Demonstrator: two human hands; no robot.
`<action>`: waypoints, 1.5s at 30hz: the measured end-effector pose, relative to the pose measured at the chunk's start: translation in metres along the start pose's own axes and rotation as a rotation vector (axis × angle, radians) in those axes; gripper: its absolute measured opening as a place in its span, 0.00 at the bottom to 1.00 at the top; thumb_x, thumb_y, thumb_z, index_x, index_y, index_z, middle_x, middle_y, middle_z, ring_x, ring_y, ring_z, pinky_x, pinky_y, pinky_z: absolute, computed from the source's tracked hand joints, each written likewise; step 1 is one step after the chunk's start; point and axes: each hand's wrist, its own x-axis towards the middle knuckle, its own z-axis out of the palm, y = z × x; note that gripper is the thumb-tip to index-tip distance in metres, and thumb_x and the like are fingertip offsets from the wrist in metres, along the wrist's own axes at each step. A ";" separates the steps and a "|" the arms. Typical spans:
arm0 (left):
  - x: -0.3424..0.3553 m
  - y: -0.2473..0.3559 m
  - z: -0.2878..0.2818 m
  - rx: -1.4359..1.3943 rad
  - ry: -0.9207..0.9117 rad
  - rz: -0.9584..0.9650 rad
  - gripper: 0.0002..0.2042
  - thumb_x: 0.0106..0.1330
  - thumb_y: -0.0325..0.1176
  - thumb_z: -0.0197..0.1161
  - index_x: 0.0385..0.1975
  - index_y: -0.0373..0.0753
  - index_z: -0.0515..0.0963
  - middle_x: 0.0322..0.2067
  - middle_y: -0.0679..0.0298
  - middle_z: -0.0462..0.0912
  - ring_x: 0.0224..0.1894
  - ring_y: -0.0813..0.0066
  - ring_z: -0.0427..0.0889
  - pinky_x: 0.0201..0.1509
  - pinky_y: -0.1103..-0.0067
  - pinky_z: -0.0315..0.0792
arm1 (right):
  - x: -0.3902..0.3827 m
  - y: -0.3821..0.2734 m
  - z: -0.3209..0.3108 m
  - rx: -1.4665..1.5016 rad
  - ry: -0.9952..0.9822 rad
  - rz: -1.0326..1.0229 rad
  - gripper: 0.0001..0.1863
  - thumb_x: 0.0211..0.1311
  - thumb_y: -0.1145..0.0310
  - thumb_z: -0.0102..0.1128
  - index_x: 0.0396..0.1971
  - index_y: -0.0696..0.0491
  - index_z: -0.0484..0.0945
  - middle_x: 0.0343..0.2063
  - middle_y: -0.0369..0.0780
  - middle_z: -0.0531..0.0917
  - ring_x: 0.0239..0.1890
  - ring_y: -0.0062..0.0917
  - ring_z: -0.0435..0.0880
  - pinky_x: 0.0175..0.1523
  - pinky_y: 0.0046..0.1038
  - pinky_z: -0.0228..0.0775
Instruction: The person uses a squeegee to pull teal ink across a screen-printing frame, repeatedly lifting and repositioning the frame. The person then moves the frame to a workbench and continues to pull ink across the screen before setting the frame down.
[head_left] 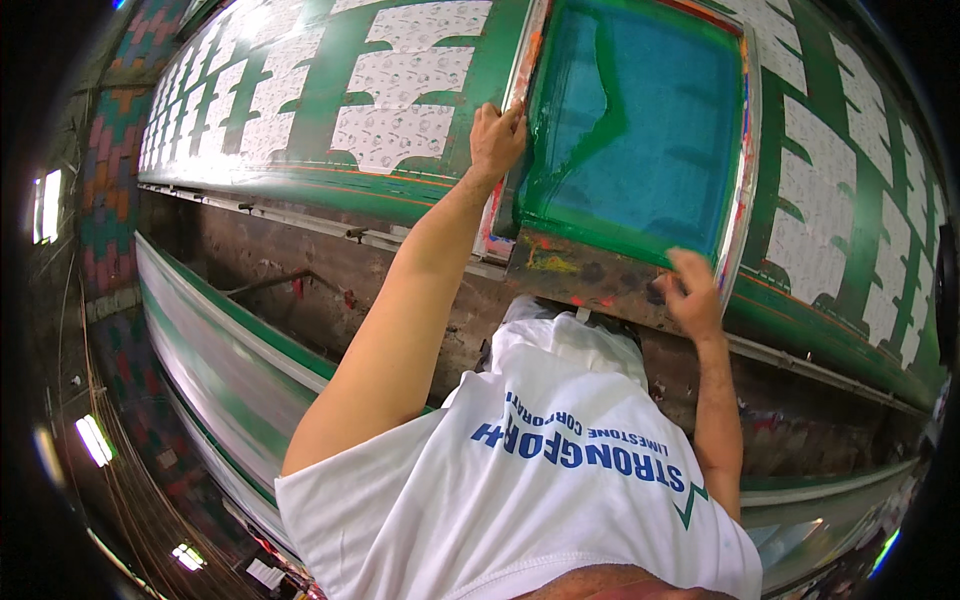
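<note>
My left hand (497, 140) bears on the left rail of the paint-marked screen frame (527, 65), its fingers curled tightly over the edge, while my right hand (692, 295) hangs blurred by the near right corner, fingers loosely bent; from my distant post I cannot tell whether they touch or hold anything. The frame sits on the long green worktop (312, 125) between white patterned panels (405, 95), its near end beside a stained board (600, 270). Wet-looking green ink (612, 110) lies in a crooked streak across the blue mesh (660, 150) and pools along the near and left edges. I judge the uneven grip the chief hazard: with only the left rail surely held, a pull there could skew the frame and smear whatever lies beneath. A tilt could send the pooled ink over the rim onto neighbouring panels, and inked fingers, if mine are, could spot the white cloth.
</note>
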 end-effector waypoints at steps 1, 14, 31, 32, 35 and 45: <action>0.000 -0.001 0.001 0.015 0.002 0.001 0.16 0.68 0.39 0.69 0.55 0.50 0.87 0.38 0.56 0.76 0.45 0.54 0.77 0.48 0.62 0.76 | -0.004 -0.021 0.010 0.007 -0.143 -0.110 0.33 0.60 0.55 0.77 0.61 0.58 0.80 0.59 0.50 0.81 0.64 0.46 0.78 0.68 0.42 0.73; 0.002 -0.008 0.006 0.028 0.022 0.070 0.16 0.68 0.43 0.69 0.54 0.51 0.88 0.38 0.56 0.78 0.45 0.55 0.78 0.49 0.62 0.76 | 0.026 -0.090 0.046 -0.385 -0.139 -0.058 0.27 0.51 0.82 0.67 0.55 0.56 0.80 0.50 0.45 0.85 0.56 0.39 0.85 0.62 0.38 0.78; 0.003 -0.009 0.007 0.007 0.009 0.070 0.13 0.75 0.40 0.63 0.55 0.49 0.87 0.37 0.55 0.77 0.42 0.55 0.77 0.47 0.63 0.75 | 0.059 -0.069 0.086 -0.518 0.122 0.015 0.21 0.55 0.79 0.67 0.52 0.55 0.86 0.48 0.43 0.88 0.51 0.37 0.88 0.55 0.37 0.82; 0.003 -0.009 0.006 0.021 0.018 0.085 0.13 0.75 0.39 0.63 0.55 0.49 0.86 0.37 0.55 0.78 0.43 0.54 0.77 0.48 0.63 0.75 | 0.075 -0.063 0.085 -0.525 0.123 0.024 0.22 0.55 0.79 0.68 0.52 0.55 0.86 0.48 0.43 0.88 0.51 0.37 0.88 0.55 0.37 0.82; 0.005 -0.007 0.004 0.002 -0.007 0.057 0.13 0.75 0.38 0.63 0.56 0.49 0.86 0.38 0.55 0.78 0.44 0.54 0.78 0.49 0.63 0.75 | 0.136 -0.041 0.073 -0.536 0.143 0.031 0.22 0.53 0.79 0.68 0.51 0.55 0.86 0.44 0.42 0.88 0.47 0.38 0.88 0.52 0.39 0.83; 0.007 0.001 -0.001 -0.005 -0.059 -0.014 0.15 0.74 0.34 0.65 0.58 0.46 0.85 0.40 0.58 0.77 0.46 0.57 0.77 0.50 0.64 0.75 | 0.383 0.049 0.002 -0.647 0.107 0.048 0.11 0.57 0.72 0.67 0.41 0.49 0.89 0.36 0.48 0.90 0.41 0.45 0.91 0.47 0.47 0.85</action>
